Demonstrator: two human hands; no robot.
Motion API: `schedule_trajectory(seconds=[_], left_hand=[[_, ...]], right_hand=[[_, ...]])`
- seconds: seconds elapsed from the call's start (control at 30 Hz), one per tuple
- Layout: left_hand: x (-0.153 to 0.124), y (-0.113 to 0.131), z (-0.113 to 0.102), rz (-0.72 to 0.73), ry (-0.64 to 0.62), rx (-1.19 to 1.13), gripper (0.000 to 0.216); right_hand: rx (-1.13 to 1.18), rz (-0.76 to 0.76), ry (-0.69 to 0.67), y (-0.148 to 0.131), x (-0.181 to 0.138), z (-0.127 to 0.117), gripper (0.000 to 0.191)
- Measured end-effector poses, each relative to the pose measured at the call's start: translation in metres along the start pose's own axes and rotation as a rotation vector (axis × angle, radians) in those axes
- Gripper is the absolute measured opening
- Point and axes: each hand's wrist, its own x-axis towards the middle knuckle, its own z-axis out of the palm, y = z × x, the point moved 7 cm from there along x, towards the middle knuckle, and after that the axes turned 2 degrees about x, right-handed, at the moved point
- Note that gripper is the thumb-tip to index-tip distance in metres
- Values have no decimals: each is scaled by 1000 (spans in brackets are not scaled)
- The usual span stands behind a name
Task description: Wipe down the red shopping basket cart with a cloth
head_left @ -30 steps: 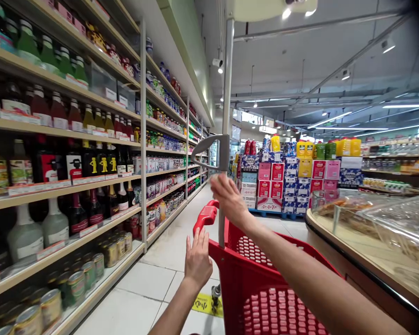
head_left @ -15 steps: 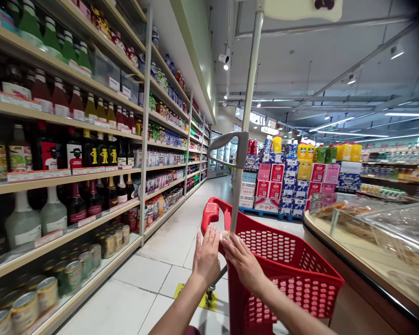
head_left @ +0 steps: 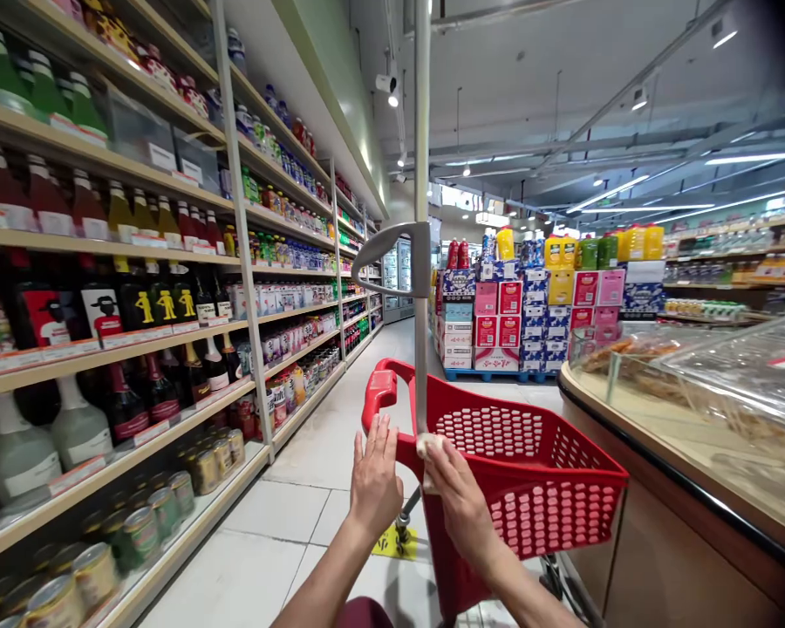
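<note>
A red plastic shopping cart with a perforated basket stands just in front of me. My left hand lies with fingers stretched forward at the near left corner of the cart, by its red rim. A pale crumpled cloth or wipe is under the fingers of my right hand, which presses it to the rim. That spot is at the foot of an upright metal pole. Higher up, the pole carries a grey loop handle.
Shelves of bottles and cans run along the left. Stacked drink cartons stand ahead on a blue pallet. A counter with clear covers is close on the cart's right. A yellow floor sticker lies beneath the cart.
The view has shifted, and the cart and pole appear further left. My right hand has slid the cloth to the pole's foot, and the gap between my hands has widened.
</note>
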Motion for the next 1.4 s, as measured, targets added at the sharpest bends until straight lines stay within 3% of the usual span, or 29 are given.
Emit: schedule_trajectory(seconds=[0.13, 0.23, 0.3, 0.37, 0.5, 0.6, 0.77, 0.93, 1.0, 1.1, 1.17, 1.3, 1.4], left_hand=[[-1, 0, -3, -1, 6, 33, 68], [1, 11, -8, -23, 67, 52, 64], [5, 32, -7, 46, 81, 39, 64], [8, 56, 2, 163, 16, 8, 64], [14, 78, 20, 231, -158, -25, 59], [17, 78, 25, 161, -133, 7, 55], [16, 78, 35, 211, -72, 103, 56], [12, 64, 41, 205, -128, 135, 62], [10, 64, 45, 165, -148, 142, 62], [6, 66, 54, 143, -200, 131, 64], [4, 65, 56, 152, -218, 117, 65], [3, 65, 55, 140, -201, 74, 63], [3, 75, 56, 109, -216, 32, 62]], right_hand=[[-10, -92, -32, -7, -10, 0, 51], [-61, 28, 103, 2, 8, -11, 52], [-81, 105, 166, 16, 29, -17, 51], [-102, 115, 122, 35, 41, -19, 49], [-225, 291, 104, 90, 12, -35, 46], [-265, 381, 122, 97, -8, -34, 50], [-171, 209, 56, 69, 6, -12, 48], [-295, 459, 126, 120, -22, -39, 47], [-292, 438, 92, 121, -28, -34, 46], [-233, 281, -1, 108, -28, -23, 46], [-260, 316, 8, 117, -32, -33, 47], [-409, 545, 44, 147, -43, -64, 51], [-364, 432, -43, 131, -34, -47, 50]])
